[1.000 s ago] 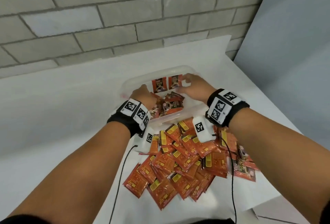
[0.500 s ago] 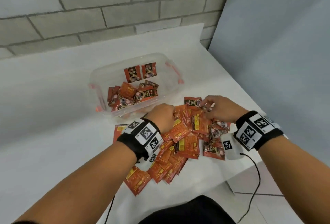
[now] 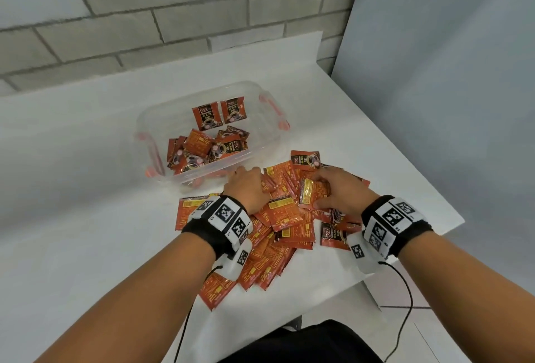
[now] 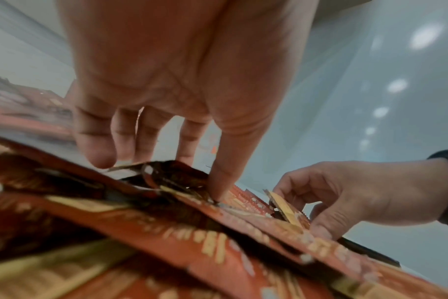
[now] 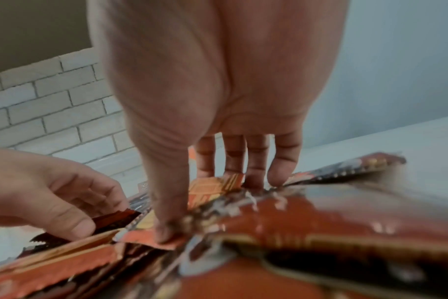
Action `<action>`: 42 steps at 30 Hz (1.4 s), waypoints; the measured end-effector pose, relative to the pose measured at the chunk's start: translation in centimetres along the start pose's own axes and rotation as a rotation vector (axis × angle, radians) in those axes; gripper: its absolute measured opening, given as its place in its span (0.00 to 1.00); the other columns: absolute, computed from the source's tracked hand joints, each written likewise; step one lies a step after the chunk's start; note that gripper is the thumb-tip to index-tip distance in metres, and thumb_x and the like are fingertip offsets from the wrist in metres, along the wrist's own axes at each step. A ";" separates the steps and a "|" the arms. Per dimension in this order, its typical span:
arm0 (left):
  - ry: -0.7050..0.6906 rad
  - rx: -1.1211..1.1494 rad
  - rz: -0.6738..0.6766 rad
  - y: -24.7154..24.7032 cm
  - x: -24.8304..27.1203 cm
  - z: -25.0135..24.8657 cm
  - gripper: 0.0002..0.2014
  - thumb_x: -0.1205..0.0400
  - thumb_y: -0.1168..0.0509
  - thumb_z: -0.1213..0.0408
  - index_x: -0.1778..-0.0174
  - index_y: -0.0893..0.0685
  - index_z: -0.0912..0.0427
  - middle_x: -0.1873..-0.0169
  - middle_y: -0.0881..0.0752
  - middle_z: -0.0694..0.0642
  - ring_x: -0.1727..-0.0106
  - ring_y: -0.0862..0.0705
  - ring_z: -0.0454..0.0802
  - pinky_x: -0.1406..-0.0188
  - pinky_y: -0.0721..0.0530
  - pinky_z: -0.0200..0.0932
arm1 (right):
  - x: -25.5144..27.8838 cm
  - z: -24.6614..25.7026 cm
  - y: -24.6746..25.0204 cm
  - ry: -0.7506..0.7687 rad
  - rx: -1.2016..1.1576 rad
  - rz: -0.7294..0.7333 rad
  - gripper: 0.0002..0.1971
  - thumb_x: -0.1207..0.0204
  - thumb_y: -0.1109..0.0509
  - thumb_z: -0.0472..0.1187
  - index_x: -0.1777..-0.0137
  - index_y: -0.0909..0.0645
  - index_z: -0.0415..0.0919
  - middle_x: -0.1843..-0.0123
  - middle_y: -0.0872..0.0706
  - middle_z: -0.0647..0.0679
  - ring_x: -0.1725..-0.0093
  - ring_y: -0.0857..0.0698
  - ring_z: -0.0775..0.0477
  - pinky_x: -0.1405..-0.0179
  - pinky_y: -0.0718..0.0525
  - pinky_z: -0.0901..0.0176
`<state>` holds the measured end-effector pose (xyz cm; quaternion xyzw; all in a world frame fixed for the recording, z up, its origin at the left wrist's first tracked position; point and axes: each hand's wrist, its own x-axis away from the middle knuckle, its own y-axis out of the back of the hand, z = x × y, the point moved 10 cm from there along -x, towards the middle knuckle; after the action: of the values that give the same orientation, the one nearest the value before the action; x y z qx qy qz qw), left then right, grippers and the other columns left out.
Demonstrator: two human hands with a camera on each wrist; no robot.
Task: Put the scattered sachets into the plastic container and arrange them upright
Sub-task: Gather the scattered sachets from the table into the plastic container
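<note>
A clear plastic container (image 3: pixel 146 122) stands at the back of the white table. Two sachets (image 3: pixel 219 114) stand upright against its far wall, and several more lie jumbled on its floor. A pile of orange-red sachets (image 3: pixel 285 225) is spread in front of it. My left hand (image 3: pixel 249 181) is down on the pile's near-left part, and its thumb (image 4: pixel 219 188) and fingers pinch a dark sachet (image 4: pixel 171 172). My right hand (image 3: pixel 320 189) grips a tilted sachet (image 3: pixel 311 193) at the pile's top, thumb (image 5: pixel 166 228) against fingers (image 5: pixel 256 178).
The table's right edge (image 3: pixel 428 189) and front corner lie close to the pile, with floor tiles below. A grey brick wall (image 3: pixel 144 15) runs behind the table and a plain panel (image 3: pixel 434 73) stands on the right. Wrist cables hang off the front edge.
Both hands have come back out of the container to the pile. In the last half second the right hand has raised one sachet on edge while the left hand dug in.
</note>
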<state>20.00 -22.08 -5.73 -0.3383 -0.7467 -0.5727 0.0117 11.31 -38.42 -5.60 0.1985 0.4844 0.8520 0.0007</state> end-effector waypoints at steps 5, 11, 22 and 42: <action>-0.003 0.024 -0.040 0.9 0.4 0.1 0.21 0.25 0.27 0.51 0.43 0.27 0.55 0.44 0.19 0.56 0.39 0.23 0.58 0.39 0.24 0.56 | 0.2 -0.4 1.6 -0.038 -0.302 -0.138 0.17 0.25 0.26 0.38 0.40 0.27 0.45 0.46 0.18 0.49 0.59 0.15 0.49 0.66 0.20 0.69; -0.075 0.157 -0.117 2.9 1.5 -0.9 0.32 0.28 0.23 0.52 0.32 0.26 0.57 0.35 0.20 0.57 0.34 0.22 0.56 0.34 0.23 0.55 | 2.0 -2.6 5.5 -0.129 -0.776 -0.297 0.11 0.20 0.34 0.32 0.40 0.26 0.42 0.47 0.13 0.46 0.59 0.13 0.50 0.61 0.15 0.58; -0.210 -0.096 0.201 -2.6 3.5 -4.3 0.45 0.29 0.22 0.51 0.19 0.37 0.55 0.21 0.36 0.59 0.21 0.37 0.57 0.23 0.33 0.55 | 6.0 -4.6 0.8 -0.077 -0.231 0.110 0.25 0.29 0.23 0.35 0.33 0.23 0.49 0.42 0.20 0.56 0.47 0.18 0.56 0.50 0.24 0.76; -0.170 0.043 0.086 -0.9 3.4 -4.2 0.40 0.25 0.25 0.57 0.21 0.37 0.62 0.24 0.31 0.59 0.23 0.34 0.56 0.26 0.33 0.49 | 5.9 -5.6 0.1 -0.160 -0.211 -0.023 0.26 0.35 0.18 0.37 0.43 0.30 0.46 0.41 0.25 0.47 0.43 0.22 0.45 0.42 0.18 0.50</action>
<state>15.32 -24.16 -3.68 -0.4170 -0.7418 -0.5248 -0.0198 3.96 -41.95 -6.01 0.2591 0.3925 0.8797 0.0700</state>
